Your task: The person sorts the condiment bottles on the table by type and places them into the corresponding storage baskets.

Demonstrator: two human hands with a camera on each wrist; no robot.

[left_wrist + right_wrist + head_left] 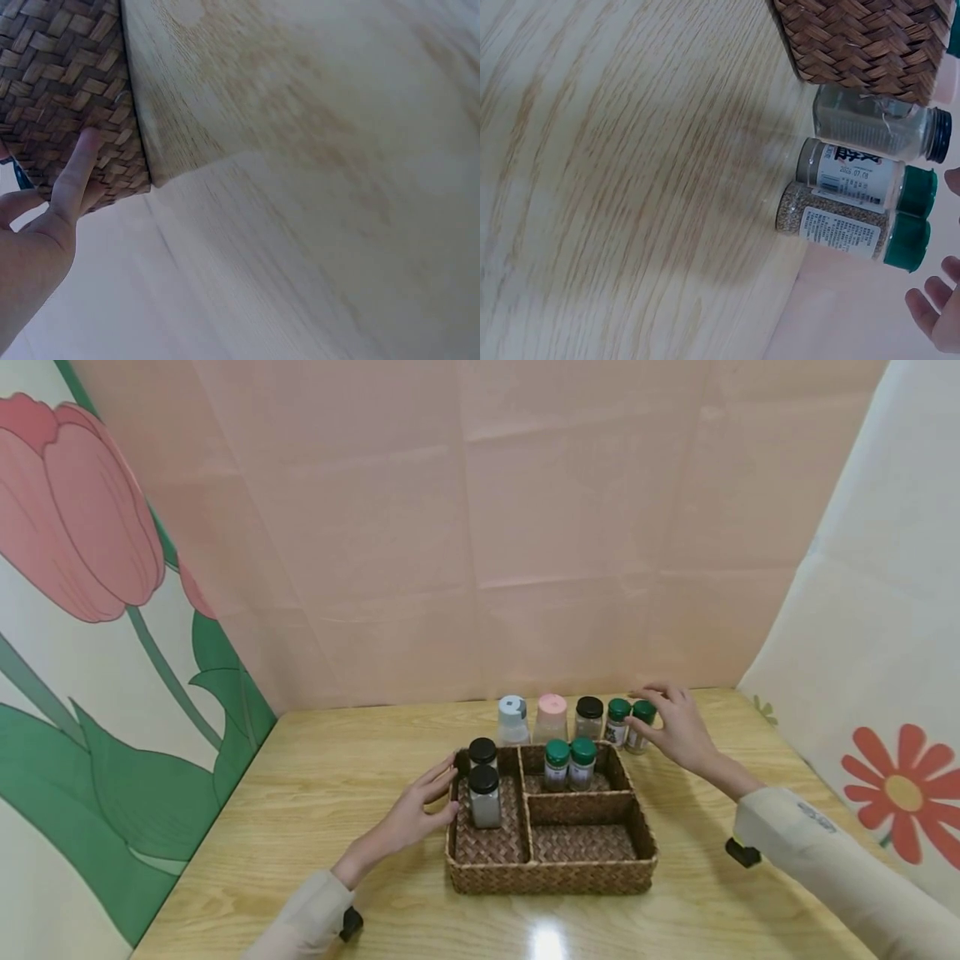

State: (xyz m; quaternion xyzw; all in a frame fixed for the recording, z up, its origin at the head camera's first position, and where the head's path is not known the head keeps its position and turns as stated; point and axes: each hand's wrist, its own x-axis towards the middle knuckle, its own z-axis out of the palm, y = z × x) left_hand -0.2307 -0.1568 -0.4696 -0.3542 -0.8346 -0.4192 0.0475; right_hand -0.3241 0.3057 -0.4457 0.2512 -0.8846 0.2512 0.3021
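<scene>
Touching a brown, rectangular woven basket at its left with straight-fingered left hand — and hovering with wide-parted right hand near two green-capped, clear cylindrical jars beyond its far-right corner.

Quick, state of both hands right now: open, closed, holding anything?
Left hand: open, touching the woven basket's side.
Right hand: open, holding nothing, near the rightmost green-capped bottle.

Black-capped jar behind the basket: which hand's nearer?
Right. The right hand is by the green-capped jars just right of the black-capped jar; the left hand is farther, touching the left wall of the basket.
</scene>
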